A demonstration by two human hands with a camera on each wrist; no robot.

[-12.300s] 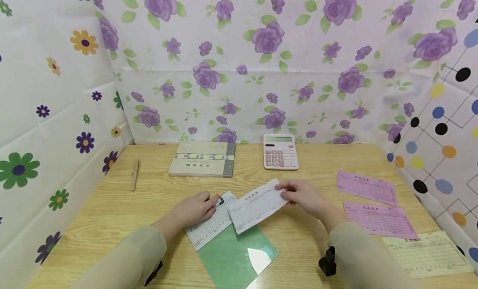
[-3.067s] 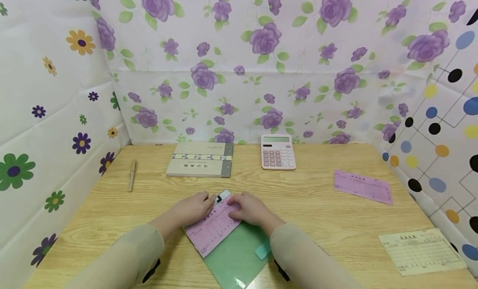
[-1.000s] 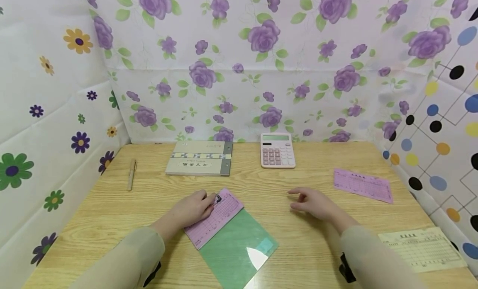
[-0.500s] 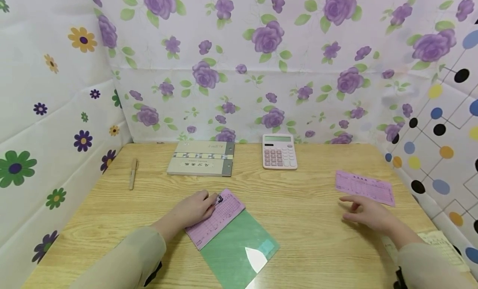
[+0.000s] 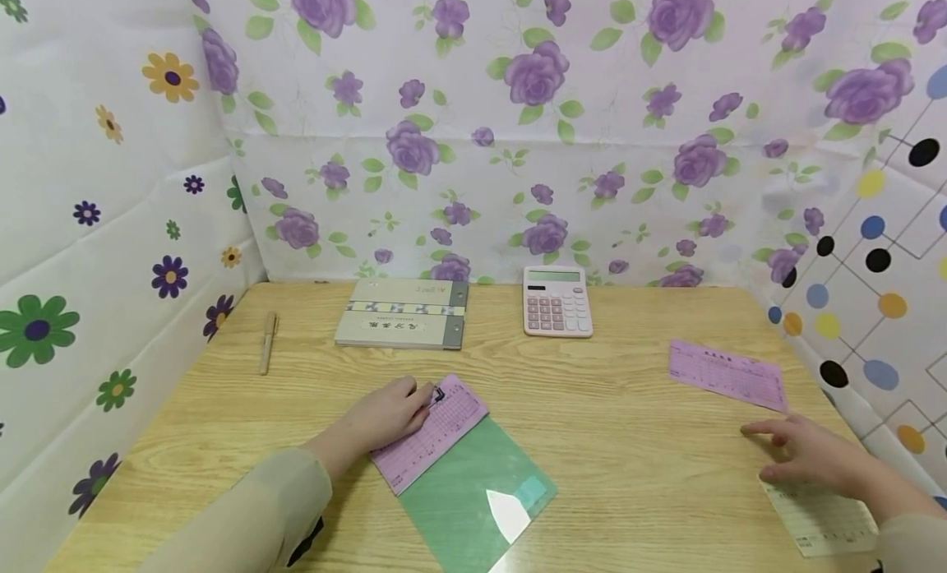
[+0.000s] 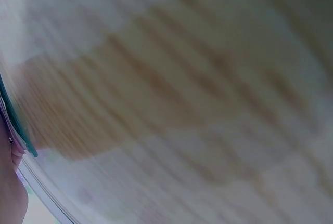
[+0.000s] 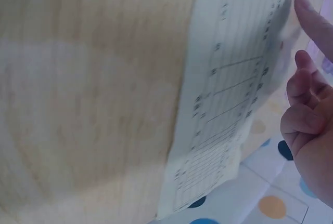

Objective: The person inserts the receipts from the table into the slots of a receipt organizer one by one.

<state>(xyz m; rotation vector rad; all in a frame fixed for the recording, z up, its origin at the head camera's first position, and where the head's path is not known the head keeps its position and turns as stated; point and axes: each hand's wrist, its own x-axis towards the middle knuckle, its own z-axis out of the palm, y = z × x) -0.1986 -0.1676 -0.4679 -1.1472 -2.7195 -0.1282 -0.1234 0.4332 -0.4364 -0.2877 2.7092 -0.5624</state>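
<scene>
A green translucent clipboard (image 5: pixel 481 474) lies tilted on the table, with a pink form slip (image 5: pixel 440 433) along its upper left edge. At the black clip (image 5: pixel 439 395) there, my left hand (image 5: pixel 388 413) grips the clipboard's edge, fingers curled. In the left wrist view only a sliver of the teal board edge (image 6: pixel 16 125) and pink paper shows. My right hand (image 5: pixel 817 454) hovers at the top edge of a pale yellow form slip (image 5: pixel 821 519), index finger stretched out, holding nothing. In the right wrist view the yellow slip (image 7: pixel 223 78) lies just beside the fingertips.
Another pink slip (image 5: pixel 728 374) lies at the right. Toward the back are a stack of ledger books (image 5: pixel 403 314) and a pink calculator (image 5: pixel 557 302). A beige pen (image 5: pixel 269 343) lies at the left. Patterned cloth (image 5: pixel 518 145) walls in the table (image 5: pixel 607 441).
A white slip, then a pink one, came onto the clipboard; one of the two pink slips at the right is gone from there. My right hand has moved right to the yellow slip.
</scene>
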